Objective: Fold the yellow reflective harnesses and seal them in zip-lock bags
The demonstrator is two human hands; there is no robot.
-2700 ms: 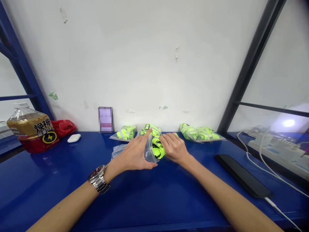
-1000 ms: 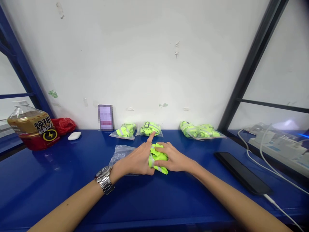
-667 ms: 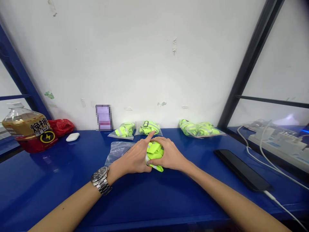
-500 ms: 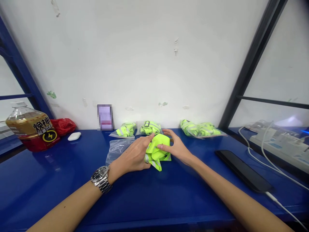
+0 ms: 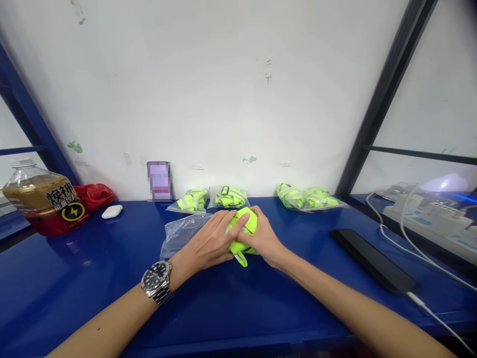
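A bundle of fluorescent yellow reflective strap [image 5: 244, 226], folded up small, is squeezed between both hands over the blue table. My left hand [image 5: 212, 236] wraps its left side, thumb across the top. My right hand [image 5: 264, 236] closes round the right side, its fingers mostly hidden behind the bundle. One loose end hangs toward me below the hands. A flat clear plastic bag [image 5: 177, 233] lies under and beside my left hand. Behind stand a bagged yellow bundle [image 5: 193, 200] and another one with a dark buckle [image 5: 230, 197]; further bagged bundles [image 5: 311, 198] lie to the right.
On the left are a large drink bottle [image 5: 40, 199], a red plastic bag [image 5: 95, 195] and a white case [image 5: 112, 212]. A phone [image 5: 160, 181] leans on the wall. To the right, a black phone [image 5: 372, 261] lies with a white cable, near a power strip [image 5: 443, 223].
My right hand has closed in on the yellow bundle, and both hands now press it into a smaller shape. The view has shifted slightly.
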